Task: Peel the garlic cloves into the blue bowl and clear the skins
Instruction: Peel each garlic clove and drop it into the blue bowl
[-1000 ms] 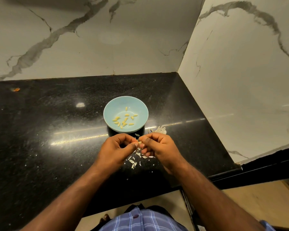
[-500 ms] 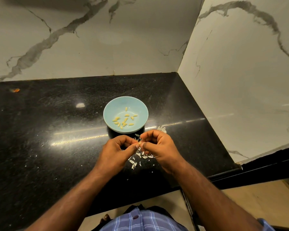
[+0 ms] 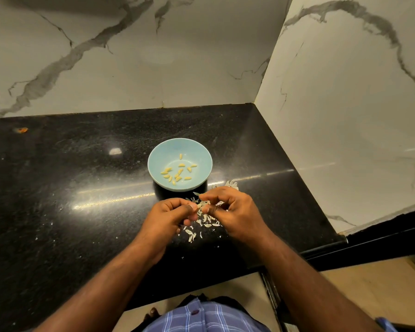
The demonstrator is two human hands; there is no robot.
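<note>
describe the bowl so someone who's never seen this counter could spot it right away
Start at the corner where the two marble walls meet, then come forward over the black counter. The bowl sits just beyond the left hand and right hand. It is the only dish there: round, pale blue, with small yellowish cloves inside, unlike the white skins scattered on the counter.

clove (image 3: 200,206) mostly hidden between hands (image 3: 201,213)

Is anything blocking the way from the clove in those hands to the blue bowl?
Nothing visible. The clove, pinched between both hands, sits just in front of the blue bowl, whose open top is uncovered; only loose skins lie below.
</note>
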